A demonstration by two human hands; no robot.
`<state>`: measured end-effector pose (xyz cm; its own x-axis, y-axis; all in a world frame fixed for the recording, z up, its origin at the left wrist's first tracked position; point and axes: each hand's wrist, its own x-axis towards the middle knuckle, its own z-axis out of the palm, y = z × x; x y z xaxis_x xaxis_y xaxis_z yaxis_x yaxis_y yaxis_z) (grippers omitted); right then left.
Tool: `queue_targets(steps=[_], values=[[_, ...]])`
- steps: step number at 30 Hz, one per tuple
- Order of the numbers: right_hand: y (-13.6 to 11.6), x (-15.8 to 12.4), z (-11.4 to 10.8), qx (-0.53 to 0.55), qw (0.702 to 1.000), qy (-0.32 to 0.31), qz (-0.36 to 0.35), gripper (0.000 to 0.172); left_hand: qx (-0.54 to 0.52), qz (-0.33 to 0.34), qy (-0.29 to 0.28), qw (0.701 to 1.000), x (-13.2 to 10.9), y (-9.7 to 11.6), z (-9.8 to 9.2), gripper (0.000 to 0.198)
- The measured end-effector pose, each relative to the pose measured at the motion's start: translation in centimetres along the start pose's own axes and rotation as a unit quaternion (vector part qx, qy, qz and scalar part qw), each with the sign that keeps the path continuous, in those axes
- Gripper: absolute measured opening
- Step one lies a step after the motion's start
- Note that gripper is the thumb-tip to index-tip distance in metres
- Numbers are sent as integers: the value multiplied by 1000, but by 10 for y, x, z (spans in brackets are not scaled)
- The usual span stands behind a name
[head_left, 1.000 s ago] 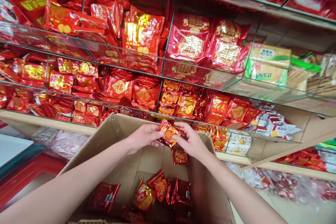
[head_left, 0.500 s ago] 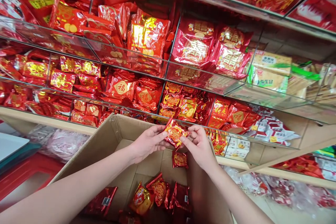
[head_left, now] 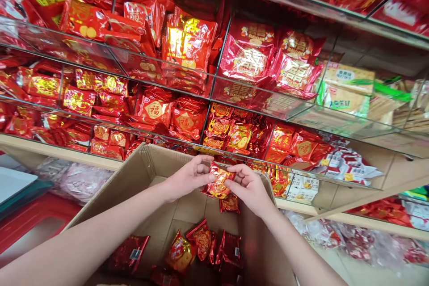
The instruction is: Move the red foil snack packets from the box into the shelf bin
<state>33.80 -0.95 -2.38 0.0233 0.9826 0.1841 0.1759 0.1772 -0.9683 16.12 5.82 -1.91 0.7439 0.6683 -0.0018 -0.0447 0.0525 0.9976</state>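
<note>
Between my two hands is a small red and gold snack packet (head_left: 220,182), gripped at both sides over the far end of an open cardboard box (head_left: 167,159). My left hand (head_left: 188,178) pinches its left edge with thumb and fingers. On the packet's right edge, the thumb and fingers of my right hand (head_left: 247,186) are closed. Just below it, inside the box, lies another red packet (head_left: 230,204). Deeper in the box rest several loose packets, among them a gold and red one (head_left: 180,252) and a dark red one with a barcode label (head_left: 129,254).
Glass-divided shelves (head_left: 214,87) full of red packets rise in front. To the right sit beige and green packets (head_left: 346,85) and white packets (head_left: 303,187). Left of the box are plastic-wrapped bundles (head_left: 80,181) and a red bin (head_left: 43,219); more wrapped bundles (head_left: 362,241) lie at lower right.
The held packet has moved slightly down and to the left and is tilted differently. Both hands have shifted with it, still gripping its sides.
</note>
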Motion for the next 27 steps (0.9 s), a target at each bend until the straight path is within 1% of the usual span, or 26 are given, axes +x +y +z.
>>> queue_targets(steps=[1, 3, 5, 7, 8, 9, 10, 11, 12, 13, 15, 16, 17, 21, 23, 24, 27], values=[[0, 0, -1, 16, 1000, 21, 13, 20, -3, -13, -5, 1000, 0, -1, 1, 51], [0, -2, -2, 23, 998, 48, 29, 25, -3, -25, -4, 1000, 0, -1, 3, 51], [-3, -4, -3, -9, 999, 40, 23, 28, 0, -14, 22, 1000, 1, -1, 4, 46], [-6, -7, -5, -51, 998, 25, -10, 25, 1, -2, 53, 999, 2, 0, 3, 41], [-9, -8, -7, -70, 997, 24, -31, 27, 1, 1, 66, 998, 2, 1, 2, 39], [-11, -8, -11, -89, 994, 36, -54, 34, 3, 2, 75, 997, 2, 1, 1, 36], [-14, -7, -16, -118, 988, 64, -80, 43, 5, -2, 78, 997, 1, 1, 0, 33], [-18, -5, -23, -161, 975, 106, -108, 49, 6, -8, 74, 997, 1, 0, -1, 31], [-21, -2, -30, -219, 954, 151, -137, 51, 7, -17, 67, 998, 1, -1, -1, 29], [-24, 3, -38, -285, 924, 193, -163, 46, 10, -27, 60, 998, 0, -3, -2, 28], [-29, 14, -53, -420, 850, 249, -198, 31, 20, -43, 48, 998, 0, -8, -1, 26], [-30, 20, -59, -478, 814, 261, -202, 26, 28, -49, 41, 998, 0, -11, -1, 26], [-31, 26, -64, -527, 781, 268, -200, 24, 37, -54, 33, 997, -1, -13, 0, 25], [-28, 44, -72, -672, 663, 289, -157, 27, 83, -58, -12, 995, -3, -20, 3, 23], [-26, 50, -73, -713, 621, 291, -141, 28, 106, -57, -27, 992, -4, -22, 3, 23], [-25, 52, -72, -726, 609, 289, -135, 29, 114, -60, -33, 991, -5, -22, 3, 23], [-26, 56, -72, -746, 591, 283, -119, 29, 124, -78, -42, 988, -7, -24, 2, 25]])
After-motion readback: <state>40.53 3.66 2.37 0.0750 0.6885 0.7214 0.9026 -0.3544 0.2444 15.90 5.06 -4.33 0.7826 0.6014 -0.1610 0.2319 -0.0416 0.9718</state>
